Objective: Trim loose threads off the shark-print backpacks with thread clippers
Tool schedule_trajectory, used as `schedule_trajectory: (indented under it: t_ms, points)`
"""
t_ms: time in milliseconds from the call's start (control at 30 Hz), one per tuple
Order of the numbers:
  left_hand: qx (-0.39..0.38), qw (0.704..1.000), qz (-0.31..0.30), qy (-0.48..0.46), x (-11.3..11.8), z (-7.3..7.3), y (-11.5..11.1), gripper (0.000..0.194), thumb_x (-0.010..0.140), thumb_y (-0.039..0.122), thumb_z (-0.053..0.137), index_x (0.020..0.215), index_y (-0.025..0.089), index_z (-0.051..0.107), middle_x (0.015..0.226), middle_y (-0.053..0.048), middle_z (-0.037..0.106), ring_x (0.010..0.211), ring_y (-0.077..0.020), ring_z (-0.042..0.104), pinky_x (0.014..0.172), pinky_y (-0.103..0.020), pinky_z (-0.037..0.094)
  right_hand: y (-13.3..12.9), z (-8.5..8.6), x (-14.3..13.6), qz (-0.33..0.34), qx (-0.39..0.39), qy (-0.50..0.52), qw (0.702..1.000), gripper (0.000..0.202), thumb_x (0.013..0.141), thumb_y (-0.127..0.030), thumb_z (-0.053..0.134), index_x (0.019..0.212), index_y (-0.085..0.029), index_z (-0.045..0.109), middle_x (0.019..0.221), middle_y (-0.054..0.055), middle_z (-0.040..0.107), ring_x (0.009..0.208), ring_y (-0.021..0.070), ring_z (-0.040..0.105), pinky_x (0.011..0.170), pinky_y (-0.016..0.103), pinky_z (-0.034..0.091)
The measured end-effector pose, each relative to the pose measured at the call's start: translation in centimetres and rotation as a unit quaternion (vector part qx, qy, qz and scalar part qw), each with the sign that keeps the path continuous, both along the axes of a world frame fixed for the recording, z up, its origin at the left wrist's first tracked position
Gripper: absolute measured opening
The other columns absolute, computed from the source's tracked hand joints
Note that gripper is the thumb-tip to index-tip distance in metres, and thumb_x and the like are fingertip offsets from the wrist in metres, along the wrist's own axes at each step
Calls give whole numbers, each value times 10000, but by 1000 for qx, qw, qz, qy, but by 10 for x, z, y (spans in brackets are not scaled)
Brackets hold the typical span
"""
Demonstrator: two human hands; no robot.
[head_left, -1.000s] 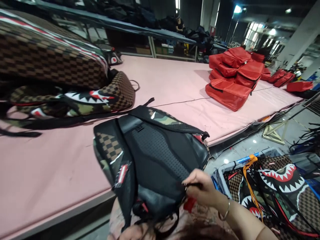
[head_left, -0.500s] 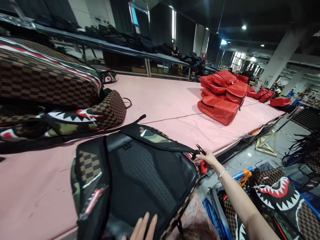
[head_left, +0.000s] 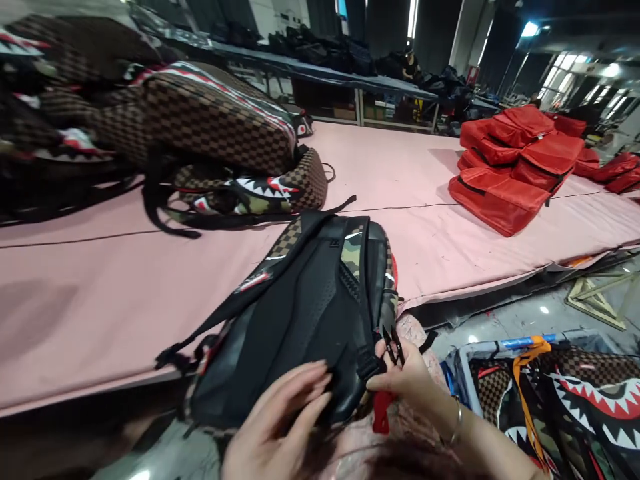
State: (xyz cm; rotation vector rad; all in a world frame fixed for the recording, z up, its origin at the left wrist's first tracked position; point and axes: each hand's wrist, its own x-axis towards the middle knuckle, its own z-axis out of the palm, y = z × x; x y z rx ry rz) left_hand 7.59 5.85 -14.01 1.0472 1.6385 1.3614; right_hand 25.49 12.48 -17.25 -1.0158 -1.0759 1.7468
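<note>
"Where's the backpack [head_left: 285, 320] from where you're standing?"

"Middle of the dial, back panel up, on the pink-covered table [head_left: 125, 300], its lower end poking past the near edge toward six o'clock."

"And the hands?"

"Left hand [head_left: 283, 417] sits at the bag's six o'clock, fingers loosely curved, a gap between them and the thumb, nothing gripped. I can't tell whether it touches the panel. Right hand [head_left: 407, 373], at four o'clock, has its fingers wrapped round small black snips [head_left: 393, 347], blades apart and pointing up."

"Is that one on the strap buckle [head_left: 369, 365] too?"

"Thumb's right beside it; whether it's pinching, I can't say. A red tag [head_left: 381, 412] hangs just below."

"What's around it?"

"Checkered bags [head_left: 215, 117] heaped at eleven, red bags [head_left: 515, 200] stacked at two, and between three and four a bin [head_left: 517, 344] full of shark-mouth bags [head_left: 603, 400]."
</note>
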Motion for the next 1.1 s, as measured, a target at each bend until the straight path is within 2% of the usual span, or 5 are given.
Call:
schedule_trajectory:
  t_ms: [133, 400, 633, 867, 1100]
  points:
    - [38, 997, 14, -70, 36, 9, 13, 267, 597, 339, 734, 819, 195, 698, 1092, -81, 531, 839, -186, 616, 772, -256, 523, -9, -1, -7, 41, -25, 1, 999, 596, 437, -494, 802, 823, -164, 490, 597, -46, 341, 489, 53, 282, 433, 183, 270]
    - [79, 994, -18, 74, 28, 5, 22, 152, 671, 344, 672, 715, 204, 714, 1051, -98, 564, 972, -219, 551, 823, -288, 468, -6, 10, -8, 85, 17, -45, 995, 460, 502, -407, 794, 738, -133, 509, 485, -84, 249, 450, 34, 181, 421, 183, 122]
    - [122, 983, 67, 118, 37, 5, 25, 181, 748, 321, 571, 687, 160, 630, 870, -84, 577, 843, -183, 551, 813, -290, 439, -5, 29, 13, 126, 134, -135, 974, 373, 728, -318, 667, 1043, -171, 533, 598, -50, 388, 521, 70, 339, 484, 181, 293]
    - [195, 954, 89, 210, 42, -1, 24, 111, 808, 222, 524, 741, 158, 585, 864, -68, 561, 839, -155, 543, 813, -262, 426, 29, 81, 43, 151, 474, -304, 812, 184, 833, -278, 575, 977, -165, 591, 875, 21, 631, 780, 107, 570, 704, 199, 401]
    - [215, 939, 94, 250, 47, 5, 25, 86, 815, 181, 520, 747, 157, 566, 858, -54, 538, 830, -140, 535, 790, -241, 422, 44, 106, 35, 236, 542, -404, 698, 143, 804, -296, 604, 888, -184, 581, 759, -10, 628, 666, 115, 575, 570, 226, 344]
